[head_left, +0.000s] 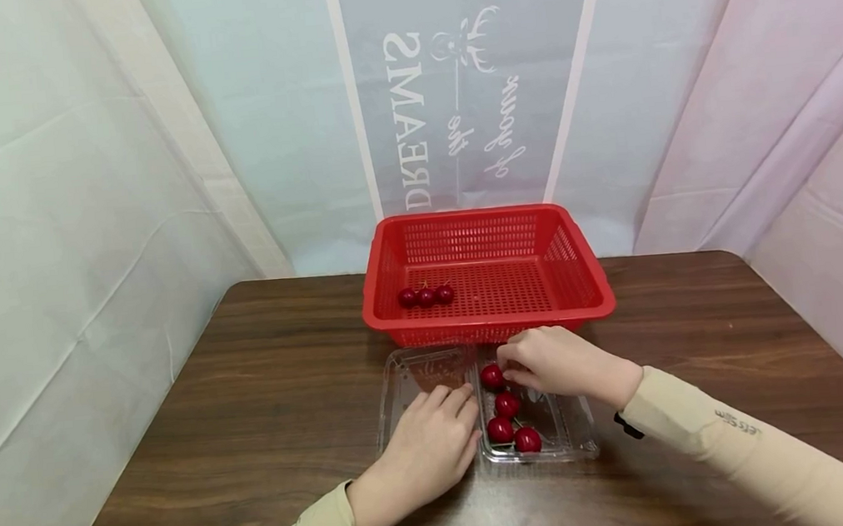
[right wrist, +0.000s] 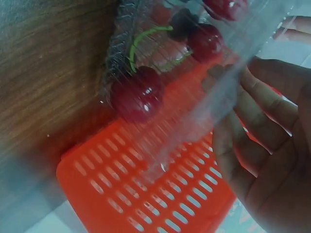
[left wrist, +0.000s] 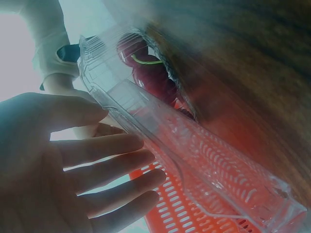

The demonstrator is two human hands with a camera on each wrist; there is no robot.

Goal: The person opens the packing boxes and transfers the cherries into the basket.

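Observation:
A hinged clear plastic box (head_left: 578,433) lies unfolded on the table, its lid (head_left: 395,391) to the left. Several dark red cherries (head_left: 507,405) with green stems sit in the right half. My left hand (head_left: 424,446) lies at the lid, fingers extended; in the left wrist view its fingertips (left wrist: 146,141) are beside the box's clear edge. Over the far end of the right half is my right hand (head_left: 551,362), fingers loosely bent, close to the farthest cherry (head_left: 491,376). The right wrist view shows that cherry (right wrist: 138,94) apart from its fingers, partly seen through plastic.
Just behind the box stands a red slotted basket (head_left: 490,320), with three cherries (head_left: 426,296) in its left part. The brown wooden table (head_left: 252,395) ends at a printed cloth backdrop (head_left: 309,181). A dark band (head_left: 628,426) is on the right wrist.

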